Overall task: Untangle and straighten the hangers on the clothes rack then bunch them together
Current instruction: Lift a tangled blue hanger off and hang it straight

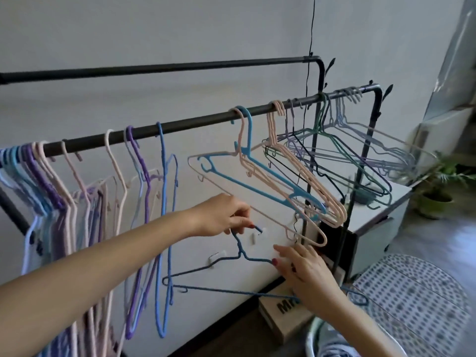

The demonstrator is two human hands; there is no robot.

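Roughly half done, judging by the rail (195,122): a tight bunch of pastel hangers (38,181) hung straight at the left end, a few loose ones sat mid-rail, while pink-and-blue plastic hangers (278,186) and thin wire ones (360,155) at the right end were splayed and interlocked. The left hand (226,215) pinched the hook of a dark blue hanger (231,269), thin, rough-coated and off the rail below the tangle, and the right hand (309,274) lay on its shoulder, fingers mostly straight; whether that grip closed round the wire I could not tell. Left: rehang it, free the right cluster, slide all together.
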